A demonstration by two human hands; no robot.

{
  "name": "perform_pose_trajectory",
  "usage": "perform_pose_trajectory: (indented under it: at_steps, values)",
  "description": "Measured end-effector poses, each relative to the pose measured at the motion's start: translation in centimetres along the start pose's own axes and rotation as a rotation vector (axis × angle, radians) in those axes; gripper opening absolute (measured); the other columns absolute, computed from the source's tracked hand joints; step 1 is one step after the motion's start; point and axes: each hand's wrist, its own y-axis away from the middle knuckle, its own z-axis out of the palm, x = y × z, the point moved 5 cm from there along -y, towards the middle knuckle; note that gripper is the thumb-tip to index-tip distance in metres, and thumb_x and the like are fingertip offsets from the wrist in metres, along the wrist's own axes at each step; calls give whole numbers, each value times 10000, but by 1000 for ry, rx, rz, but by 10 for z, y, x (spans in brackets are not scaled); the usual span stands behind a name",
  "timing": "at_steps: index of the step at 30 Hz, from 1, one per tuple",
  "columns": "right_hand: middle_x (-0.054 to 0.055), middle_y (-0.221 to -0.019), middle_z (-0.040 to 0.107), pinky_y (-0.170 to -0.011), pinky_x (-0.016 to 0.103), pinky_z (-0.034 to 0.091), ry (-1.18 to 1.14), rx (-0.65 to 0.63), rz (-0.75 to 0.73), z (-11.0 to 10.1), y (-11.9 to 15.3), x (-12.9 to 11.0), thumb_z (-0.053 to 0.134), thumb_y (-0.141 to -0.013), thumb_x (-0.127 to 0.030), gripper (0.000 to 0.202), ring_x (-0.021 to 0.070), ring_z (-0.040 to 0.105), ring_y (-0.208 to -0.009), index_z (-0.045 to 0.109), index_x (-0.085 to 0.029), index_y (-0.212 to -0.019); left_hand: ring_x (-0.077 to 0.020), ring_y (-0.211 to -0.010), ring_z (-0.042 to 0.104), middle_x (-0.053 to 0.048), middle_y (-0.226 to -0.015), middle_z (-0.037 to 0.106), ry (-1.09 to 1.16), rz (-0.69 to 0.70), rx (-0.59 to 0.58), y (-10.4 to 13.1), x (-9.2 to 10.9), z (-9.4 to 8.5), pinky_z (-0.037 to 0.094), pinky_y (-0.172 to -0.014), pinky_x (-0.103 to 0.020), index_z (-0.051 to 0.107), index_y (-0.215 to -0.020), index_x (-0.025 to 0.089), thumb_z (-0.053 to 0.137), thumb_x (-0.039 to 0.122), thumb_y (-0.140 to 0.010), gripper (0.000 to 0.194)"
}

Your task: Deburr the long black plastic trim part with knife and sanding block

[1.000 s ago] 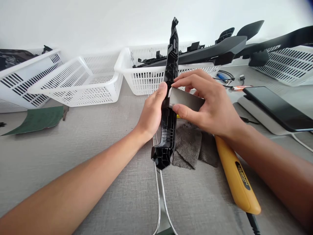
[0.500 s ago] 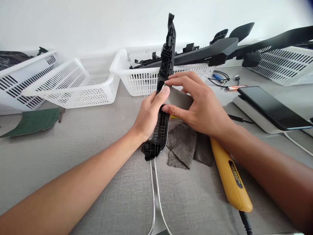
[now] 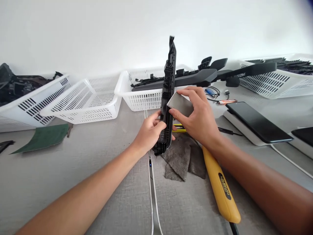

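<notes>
A long black plastic trim piece (image 3: 168,78), ribbed along its inner side, stands tilted upward in front of me. My left hand (image 3: 150,132) is closed around its lower part, thumb on the near face. Between the thumb and fingers of my right hand (image 3: 201,117) is a grey sanding block (image 3: 181,103). One corner of the block is at the trim's right edge; whether it touches cannot be made out. Below the hands lie a dark grey cloth (image 3: 179,158), a yellow cutter knife (image 3: 179,128) partly hidden, and a yellow-handled corded tool (image 3: 220,186).
White baskets line the back: one bare inside (image 3: 80,112), a middle one (image 3: 141,99) with long black trim pieces jutting right, and filled ones left (image 3: 49,101) and right (image 3: 269,85). A phone (image 3: 258,120) lies right, green sandpaper (image 3: 45,138) left. A metal stand (image 3: 153,195) runs below.
The sanding block has moved off the trim's inner face to its right edge. My left hand has shifted lower on the trim, away from the block. The view has tilted upward.
</notes>
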Motion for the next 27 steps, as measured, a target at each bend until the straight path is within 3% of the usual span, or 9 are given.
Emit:
perform_pose_trajectory:
  at_steps: [5, 8, 10, 13, 15, 18, 20, 23, 27]
  values:
    - [90, -1219, 618, -919, 420, 531, -52, 36, 88, -2, 2, -7, 734, -830, -293, 458, 263, 627, -1060, 563, -217, -1248, -183, -539, 726, -43, -875, 782, 41, -5, 47, 0, -4, -3, 577, -506, -276, 595, -1295, 197, 681, 323, -881, 441]
    - [26, -992, 659, -730, 340, 502, -153, -28, 187, 2, 6, -10, 658, -880, -304, 285, 200, 616, -796, 546, -220, -1129, -179, -534, 714, -32, -868, 775, 71, 28, 126, 1, -3, -8, 579, -498, -274, 594, -1294, 217, 719, 419, -894, 466]
    - [7, -850, 646, -670, 315, 466, -235, -105, 221, 6, 9, -12, 597, -953, -350, 146, 187, 595, -728, 571, -216, -1005, -180, -518, 699, -13, -830, 756, 74, 16, 185, 3, -2, -11, 566, -468, -270, 548, -1355, 244, 696, 480, -924, 514]
    - [9, -780, 650, -634, 306, 489, -519, -273, 381, 16, 15, -12, 540, -1034, -493, 309, 186, 628, -685, 585, -211, -917, -179, -484, 656, 33, -724, 684, 65, -28, 224, 6, -1, -13, 540, -433, -269, 479, -1448, 275, 653, 555, -958, 590]
    - [5, -781, 677, -591, 303, 532, -784, -478, 559, 29, 23, -13, 561, -1023, -593, 387, 202, 689, -651, 581, -214, -948, -160, -497, 627, 56, -680, 633, 38, 0, 256, 7, 1, -16, 550, -486, -264, 522, -1426, 276, 657, 544, -967, 548]
    - [3, -790, 698, -565, 284, 559, -889, -654, 660, 41, 29, -17, 638, -979, -634, 425, 220, 741, -670, 583, -212, -973, -168, -661, 669, 13, -777, 683, -14, 47, 341, 8, 4, -21, 564, -615, -249, 632, -1306, 232, 676, 534, -965, 458]
    - [-8, -787, 689, -550, 268, 557, -862, -649, 662, 44, 30, -17, 647, -978, -632, 421, 214, 747, -670, 574, -218, -989, -185, -646, 658, 3, -742, 669, -5, -29, 365, 8, -1, -22, 525, -536, -249, 670, -1207, 205, 673, 597, -943, 473]
    - [-32, -802, 635, -514, 258, 549, -836, -581, 675, 45, 30, -16, 660, -967, -641, 427, 193, 725, -637, 541, -231, -979, -185, -492, 574, 29, -620, 567, 60, -177, 312, 10, -10, -19, 424, -380, -262, 680, -1096, 198, 616, 692, -922, 527]
    - [-18, -840, 625, -540, 264, 554, -818, -599, 668, 45, 30, -20, 594, -1006, -638, 409, 181, 688, -656, 550, -232, -991, -183, -520, 571, 20, -670, 589, 74, -198, 275, 14, -10, -18, 467, -411, -276, 683, -1094, 216, 542, 587, -966, 417]
